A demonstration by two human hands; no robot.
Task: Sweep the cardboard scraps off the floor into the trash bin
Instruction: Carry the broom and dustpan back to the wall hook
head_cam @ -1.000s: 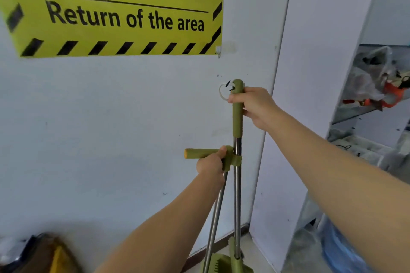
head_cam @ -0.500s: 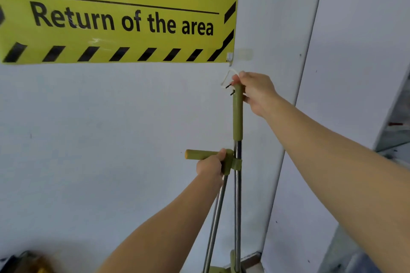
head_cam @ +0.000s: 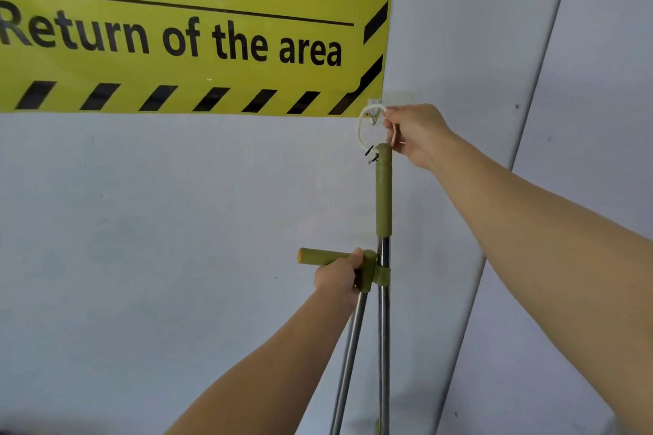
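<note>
With my left hand (head_cam: 337, 275) clamped on the dustpan handle (head_cam: 328, 255) and my right hand (head_cam: 417, 132) now off the broom handle (head_cam: 383, 187), fingers pinching its cord loop (head_cam: 365, 129) at the wall hook (head_cam: 374, 113) at twelve o'clock, I judge I'm fetching tools and must lift that loop free; scraps and bin are out of view.

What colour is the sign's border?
Yellow with black diagonal stripes, seen in the head view on the sign.
</note>
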